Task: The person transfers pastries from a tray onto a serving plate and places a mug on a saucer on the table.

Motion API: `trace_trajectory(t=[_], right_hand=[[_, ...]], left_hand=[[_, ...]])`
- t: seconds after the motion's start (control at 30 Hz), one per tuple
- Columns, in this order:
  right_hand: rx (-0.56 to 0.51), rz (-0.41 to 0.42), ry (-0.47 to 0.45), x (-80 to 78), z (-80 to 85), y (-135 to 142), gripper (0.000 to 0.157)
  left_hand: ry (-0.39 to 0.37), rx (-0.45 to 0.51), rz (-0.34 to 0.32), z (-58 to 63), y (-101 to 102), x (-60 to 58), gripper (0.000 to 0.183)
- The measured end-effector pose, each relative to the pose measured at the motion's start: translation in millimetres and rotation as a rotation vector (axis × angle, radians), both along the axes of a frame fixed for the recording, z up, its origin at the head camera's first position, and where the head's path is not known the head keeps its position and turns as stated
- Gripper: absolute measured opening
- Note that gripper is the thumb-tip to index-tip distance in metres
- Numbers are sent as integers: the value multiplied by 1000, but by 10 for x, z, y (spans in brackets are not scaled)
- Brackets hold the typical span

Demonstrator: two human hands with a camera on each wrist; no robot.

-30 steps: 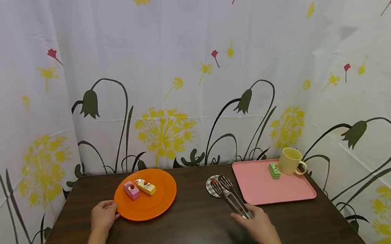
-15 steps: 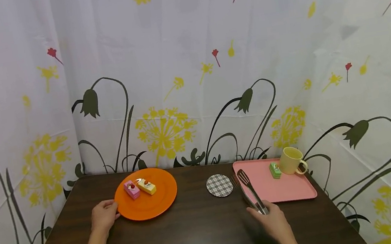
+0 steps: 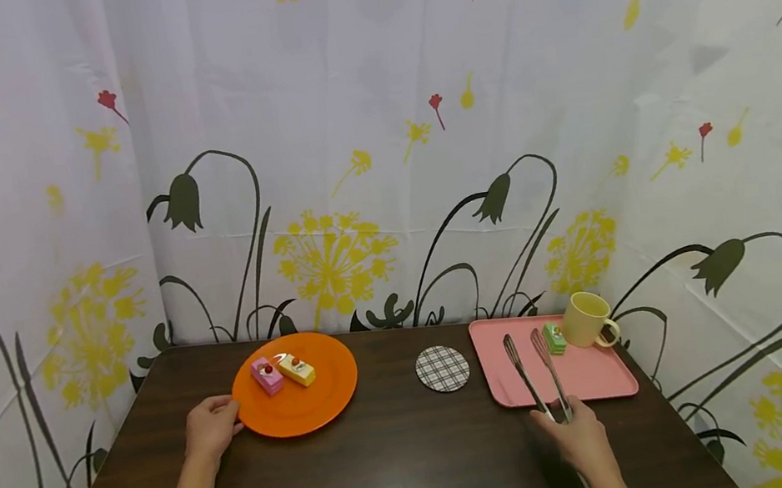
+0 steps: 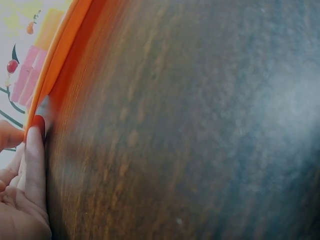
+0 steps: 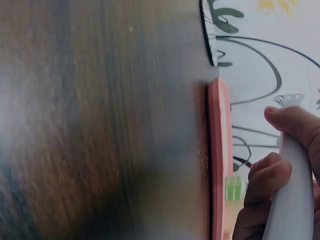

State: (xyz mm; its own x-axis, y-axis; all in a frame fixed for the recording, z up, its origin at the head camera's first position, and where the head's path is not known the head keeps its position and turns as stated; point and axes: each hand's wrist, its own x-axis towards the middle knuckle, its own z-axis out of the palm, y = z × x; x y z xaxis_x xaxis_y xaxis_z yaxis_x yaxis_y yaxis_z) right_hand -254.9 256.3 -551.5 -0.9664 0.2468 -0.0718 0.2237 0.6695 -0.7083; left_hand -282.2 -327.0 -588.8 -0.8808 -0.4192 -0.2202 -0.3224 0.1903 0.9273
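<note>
My left hand (image 3: 209,427) pinches the left rim of an orange plate (image 3: 295,417). In the left wrist view the thumb is above the plate (image 4: 60,50) and a finger beneath it. A pink cake piece (image 3: 268,378) and a yellow cake piece (image 3: 297,369) sit side by side on the plate. My right hand (image 3: 581,436) grips metal tongs (image 3: 554,376), whose two arms are spread over a pink tray (image 3: 601,381). One tip overlaps the left side of a green cake piece (image 3: 555,340). A pale tong handle (image 5: 292,200) shows between the fingers in the right wrist view.
A yellow mug (image 3: 585,322) stands on the tray just right of the green cake piece. A round checked coaster (image 3: 442,369) lies between plate and tray on the dark table (image 3: 386,464). Flower-printed curtains (image 3: 318,162) border the table's back and sides.
The right hand has carried the tongs rightward from over the coaster to over the tray, and their arms have spread. A red spot by their tips is gone. The left hand keeps its pinch.
</note>
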Motion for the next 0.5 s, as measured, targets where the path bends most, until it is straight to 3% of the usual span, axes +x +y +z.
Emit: trace_trajectory(t=[0.2,0.5], right_hand=[[-24,12,2,4,20,101,50],[21,-54,-32,-103,-14,286,53]], left_hand=[[0,3,6,-11,-5,-13,52],[-1,-4,7,18,14,-1,52]])
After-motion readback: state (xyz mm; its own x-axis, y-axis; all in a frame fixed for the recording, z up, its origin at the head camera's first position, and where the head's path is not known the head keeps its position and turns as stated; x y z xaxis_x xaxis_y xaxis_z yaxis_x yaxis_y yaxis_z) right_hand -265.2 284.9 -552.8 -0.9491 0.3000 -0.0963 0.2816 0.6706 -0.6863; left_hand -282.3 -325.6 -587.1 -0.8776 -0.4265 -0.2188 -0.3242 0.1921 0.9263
